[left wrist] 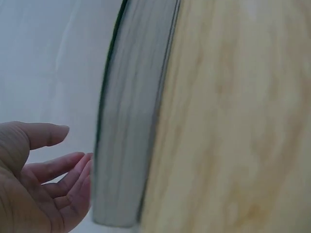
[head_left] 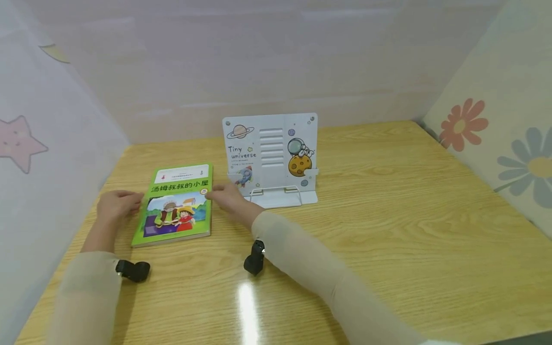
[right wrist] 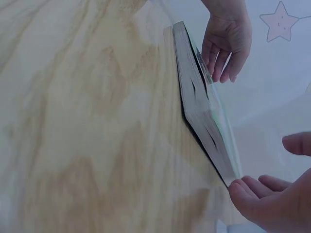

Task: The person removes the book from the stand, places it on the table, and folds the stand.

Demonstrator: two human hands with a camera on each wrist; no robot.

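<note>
A green paperback book (head_left: 178, 203) with a picture of two figures on its cover lies flat on the table. My left hand (head_left: 115, 207) is beside its left edge, and in the left wrist view the thumb stands apart from the loosely bent fingers (left wrist: 65, 177). At the book's right edge is my right hand (head_left: 230, 197). The right wrist view has its fingertips (right wrist: 238, 189) at the corner of the page block, touching or very near, with the thumb (right wrist: 297, 143) raised clear. Neither hand grips the book.
A white metal book stand (head_left: 273, 158) with space drawings and a wire holder stands upright right of the book, just beyond my right hand. The wooden table (head_left: 388, 215) extends to the right. Pale patterned cloth walls (head_left: 276, 67) enclose the back and sides.
</note>
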